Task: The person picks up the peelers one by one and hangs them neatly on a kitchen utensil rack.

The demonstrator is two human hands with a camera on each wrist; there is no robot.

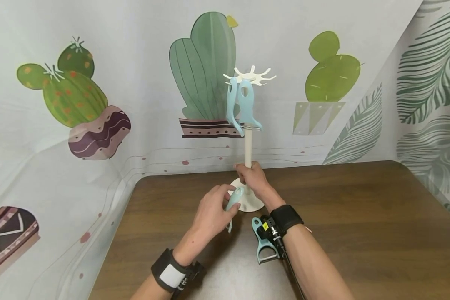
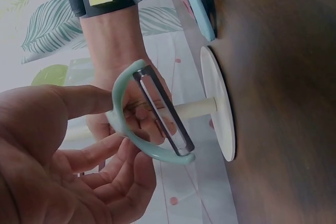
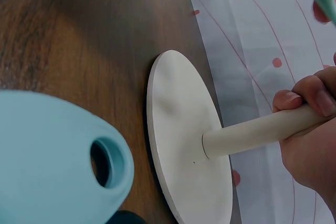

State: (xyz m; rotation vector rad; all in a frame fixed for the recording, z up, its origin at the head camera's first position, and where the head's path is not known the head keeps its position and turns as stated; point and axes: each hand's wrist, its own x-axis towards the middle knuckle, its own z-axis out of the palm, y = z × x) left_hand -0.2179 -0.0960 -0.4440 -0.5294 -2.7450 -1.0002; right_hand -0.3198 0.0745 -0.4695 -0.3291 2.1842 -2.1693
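My left hand (image 1: 210,214) pinches a mint-green Y-shaped peeler (image 1: 235,198) between thumb and fingers, above the table just in front of the stand's base. Its metal blade (image 2: 165,111) shows plainly in the left wrist view. With curled fingers my right hand (image 1: 255,178) grips the lower pole of a cream rack stand (image 1: 248,146), whose round base (image 3: 181,140) sits on the table. From the white hooks (image 1: 252,76) at its top hang two blue peelers, a left one (image 1: 231,102) seen from the side and a right one (image 1: 246,100) facing forward.
Another blue peeler (image 1: 261,238) lies on the brown table (image 1: 345,225), close beside my right wrist strap (image 1: 286,218). A cloth printed with cacti (image 1: 146,83) hangs directly behind the table's back edge.
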